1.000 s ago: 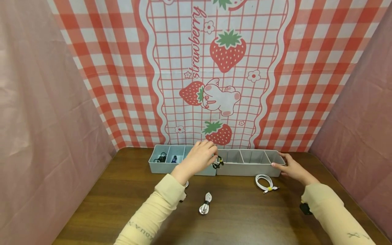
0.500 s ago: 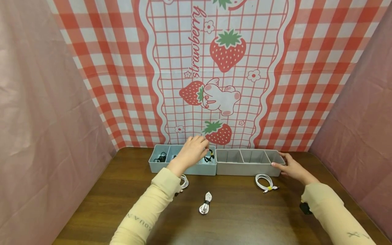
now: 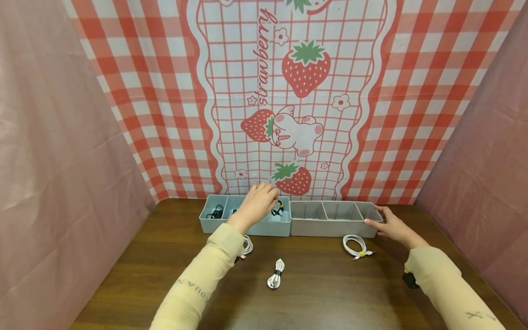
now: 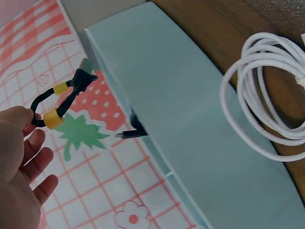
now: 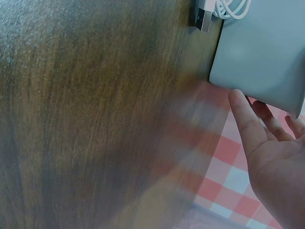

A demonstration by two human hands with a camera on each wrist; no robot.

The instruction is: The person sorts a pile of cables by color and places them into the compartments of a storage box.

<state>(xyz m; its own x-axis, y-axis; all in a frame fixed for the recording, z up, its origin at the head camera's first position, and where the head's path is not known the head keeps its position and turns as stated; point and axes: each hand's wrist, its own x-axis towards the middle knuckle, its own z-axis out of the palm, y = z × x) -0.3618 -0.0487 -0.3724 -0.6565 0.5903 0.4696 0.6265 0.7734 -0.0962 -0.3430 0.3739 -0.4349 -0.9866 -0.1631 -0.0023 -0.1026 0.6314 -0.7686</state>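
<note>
My left hand (image 3: 257, 204) is over the right part of the light blue divided box (image 3: 247, 229). Its thumb and fingers pinch a short black USB cable (image 4: 71, 95) with yellow bands, whose metal plug points away from the hand. In the left wrist view a black cable connector (image 4: 133, 132) shows over the box's rim. My right hand (image 3: 393, 227) touches the right end of the grey divided box (image 3: 332, 228), fingers loosely extended. In the right wrist view, its thumb tip meets the lower edge of the box end (image 5: 259, 62).
The two boxes stand end to end along the back of the wooden table (image 3: 313, 298). Black cables (image 3: 215, 212) lie in the blue box's left compartment. White coiled cables lie in front: one at left (image 3: 248, 246), one bundled (image 3: 275, 274), one at right (image 3: 354, 246).
My left hand has moved left with the black cable, from the join of the two boxes to over the blue box's right compartment. The right hand has stayed at the grey box's end.
</note>
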